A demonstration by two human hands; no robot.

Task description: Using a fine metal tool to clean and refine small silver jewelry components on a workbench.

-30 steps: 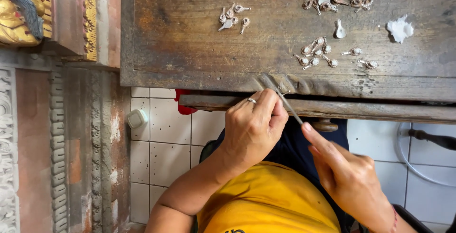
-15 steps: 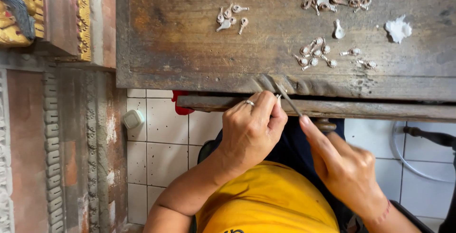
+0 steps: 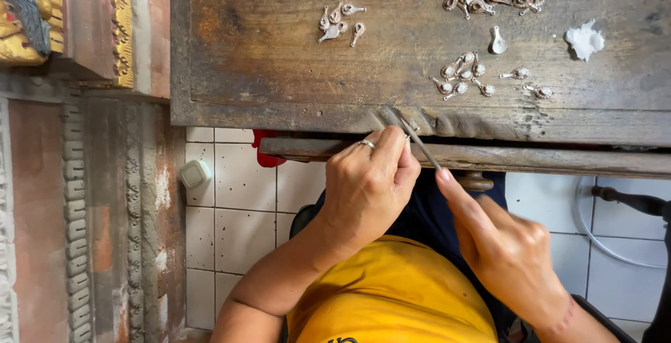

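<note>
A thin metal file [image 3: 414,137] slants across the worn front edge of the wooden counter [image 3: 279,70], just right of the left hand [image 3: 367,186]. That hand's grip is curled shut at the edge; what it pinches is hidden. The right hand [image 3: 507,252] has its fingers closed on the file's lower end, forefinger laid along it. Small silver pendants [image 3: 461,77] lie well apart.
</note>
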